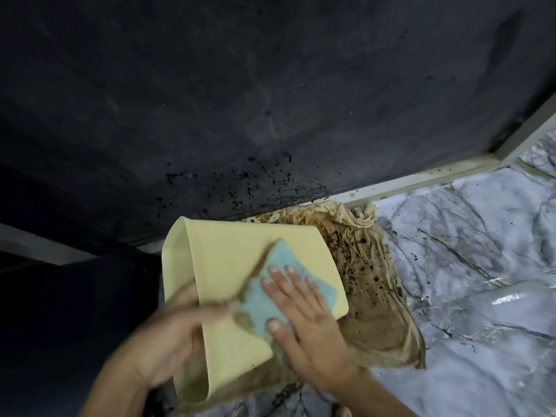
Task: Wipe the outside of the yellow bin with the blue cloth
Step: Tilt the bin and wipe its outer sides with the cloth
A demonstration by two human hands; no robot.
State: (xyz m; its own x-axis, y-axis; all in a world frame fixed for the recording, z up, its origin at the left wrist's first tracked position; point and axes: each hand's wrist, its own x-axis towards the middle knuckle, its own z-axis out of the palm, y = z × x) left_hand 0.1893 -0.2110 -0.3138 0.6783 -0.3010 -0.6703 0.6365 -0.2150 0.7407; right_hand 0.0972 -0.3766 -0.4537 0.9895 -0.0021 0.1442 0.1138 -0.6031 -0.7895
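Blue cloth (pixel 270 284) under flat right hand (pixel 304 314) on yellow bin (pixel 222 260)

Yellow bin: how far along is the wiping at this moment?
Underway. The left hand steadies the tilted yellow bin while the right hand presses the blue cloth flat on its upper side. That face looks clean. The other sides are hidden, so I cannot tell what remains.
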